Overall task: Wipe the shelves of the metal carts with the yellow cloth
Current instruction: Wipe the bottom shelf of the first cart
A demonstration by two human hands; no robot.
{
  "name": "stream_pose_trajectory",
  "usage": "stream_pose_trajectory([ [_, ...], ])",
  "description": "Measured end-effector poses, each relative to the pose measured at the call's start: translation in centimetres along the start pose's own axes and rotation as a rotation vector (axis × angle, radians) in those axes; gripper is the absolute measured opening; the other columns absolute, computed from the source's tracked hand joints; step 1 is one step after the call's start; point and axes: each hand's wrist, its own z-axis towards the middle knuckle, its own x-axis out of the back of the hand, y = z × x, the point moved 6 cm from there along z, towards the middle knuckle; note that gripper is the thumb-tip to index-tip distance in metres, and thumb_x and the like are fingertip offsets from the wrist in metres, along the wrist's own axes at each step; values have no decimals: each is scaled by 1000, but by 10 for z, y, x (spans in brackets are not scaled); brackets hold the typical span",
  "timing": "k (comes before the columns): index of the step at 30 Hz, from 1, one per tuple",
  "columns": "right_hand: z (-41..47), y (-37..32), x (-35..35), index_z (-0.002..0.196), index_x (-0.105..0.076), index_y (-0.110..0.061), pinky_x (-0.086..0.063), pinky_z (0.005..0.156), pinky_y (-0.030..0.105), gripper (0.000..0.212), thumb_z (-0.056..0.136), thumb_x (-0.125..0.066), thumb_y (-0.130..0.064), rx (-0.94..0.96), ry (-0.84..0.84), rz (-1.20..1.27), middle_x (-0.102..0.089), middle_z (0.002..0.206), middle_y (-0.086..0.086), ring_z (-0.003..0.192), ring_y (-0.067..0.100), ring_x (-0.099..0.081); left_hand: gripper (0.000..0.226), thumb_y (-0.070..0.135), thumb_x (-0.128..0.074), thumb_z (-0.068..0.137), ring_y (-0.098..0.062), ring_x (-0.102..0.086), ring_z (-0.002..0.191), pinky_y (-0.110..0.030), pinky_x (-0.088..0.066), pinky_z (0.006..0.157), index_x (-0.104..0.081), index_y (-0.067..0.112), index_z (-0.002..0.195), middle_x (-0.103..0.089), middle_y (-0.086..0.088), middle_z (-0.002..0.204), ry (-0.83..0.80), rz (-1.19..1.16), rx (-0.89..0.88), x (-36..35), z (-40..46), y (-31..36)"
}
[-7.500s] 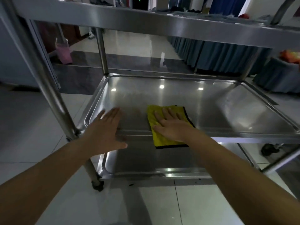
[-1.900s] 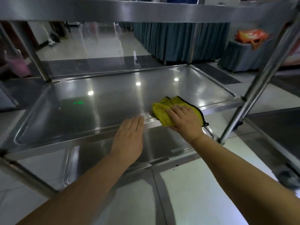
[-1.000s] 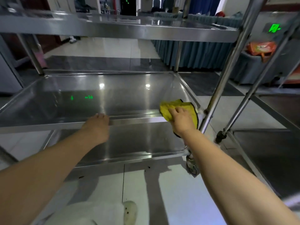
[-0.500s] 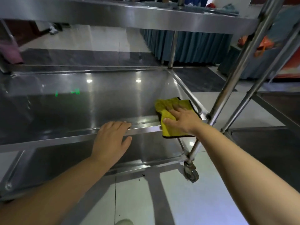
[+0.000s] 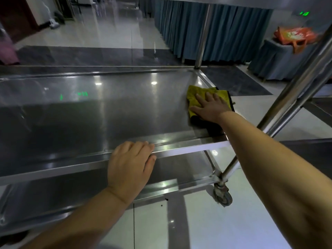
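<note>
A yellow cloth (image 5: 195,95) with a dark edge lies flat near the right end of the metal cart's middle shelf (image 5: 107,112). My right hand (image 5: 209,106) presses down on the cloth with straight, spread fingers. My left hand (image 5: 130,166) rests on the shelf's front rim (image 5: 179,150), fingers curled over its edge. Below is the cart's bottom shelf (image 5: 179,173).
A slanted cart post (image 5: 287,97) and a caster wheel (image 5: 222,195) stand at the right corner. A rear post (image 5: 203,33) rises at the far right corner. Behind are blue-skirted tables (image 5: 215,29) and an orange bag (image 5: 294,35). Glossy tiled floor surrounds the cart.
My right hand has slid the cloth away from the front rim, farther back along the shelf's right end. My left hand stays on the front rim.
</note>
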Motion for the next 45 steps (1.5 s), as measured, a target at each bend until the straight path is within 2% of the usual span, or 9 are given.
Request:
stream_pose_trajectory([
  [10, -67, -72, -10, 151, -13, -41, -1, 120, 39, 59, 98, -38, -49, 317, -72, 111, -3, 162, -2, 149, 22, 2, 33, 34, -48, 87, -28, -56, 77, -35, -34, 70, -68, 12, 100, -66, -5, 90, -52, 64, -42, 7, -1, -8],
  [13, -91, -77, -7, 150, -29, -28, -18, 114, 34, 50, 101, -40, -33, 352, -16, 138, -23, 158, 4, 145, 26, -20, 31, 33, -50, 86, -29, -54, 75, -33, -29, 69, -68, 11, 98, -64, -7, 87, -43, 89, -61, 11, -3, -7],
  [18, -140, -65, -17, 112, -65, -12, -51, 77, 40, 42, 80, -39, -22, 390, 369, 272, -66, 109, 11, 97, 36, -61, 33, 32, -48, 88, -32, -53, 78, -36, -31, 72, -67, 9, 102, -64, -11, 90, -34, 68, -91, 13, -8, -9],
  [23, -205, -26, -53, 120, -61, -2, -36, 106, 37, 43, 77, -58, -4, 419, 681, 348, -58, 129, 17, 125, 33, -50, 31, 25, -52, 89, -34, -52, 86, -39, -34, 76, -65, 8, 111, -65, -15, 99, -3, 54, -116, 11, -15, -13],
  [27, -220, 0, -116, 127, -56, 0, -31, 113, 40, 42, 86, -49, 0, 372, 731, 423, -51, 138, 16, 136, 29, -37, 35, 15, -53, 90, -34, -48, 114, -44, -33, 101, -61, 1, 121, -60, -19, 122, 78, -2, -176, 4, -33, -8],
  [31, -193, 12, -187, 128, -57, -4, -30, 111, 33, 51, 79, -48, 8, 169, 642, 549, -52, 138, 15, 135, 27, -38, 36, 13, -47, 92, -33, -45, 123, -43, -32, 109, -60, 0, 123, -56, -19, 129, -54, -28, -355, -41, -82, 11],
  [37, -141, -41, -268, 115, -61, -6, -36, 77, 14, 26, 91, -52, -3, -57, 189, 741, -60, 116, 15, 102, 21, -56, 55, 26, -53, 73, -34, -60, 108, -43, -48, 92, -62, 0, 121, -63, -16, 121, -532, 28, -4, -142, -143, -29],
  [42, -117, -131, -307, 122, -66, -16, -43, 103, 37, 44, 84, -54, -36, 295, 99, 245, -63, 127, 11, 117, 29, -59, 53, 26, -47, 83, -43, -60, 107, -52, -46, 91, -58, -13, 119, -59, -29, 120, -722, 118, 214, -178, -177, -63],
  [45, -100, -128, -317, 153, -16, -24, -3, 119, 40, 57, 101, -24, -46, 399, -52, 66, -12, 161, 6, 148, 28, -9, 65, 34, -35, 83, -37, -54, 119, -47, -38, 95, -49, -12, 126, -47, -25, 134, -733, 170, 129, -188, -192, -65],
])
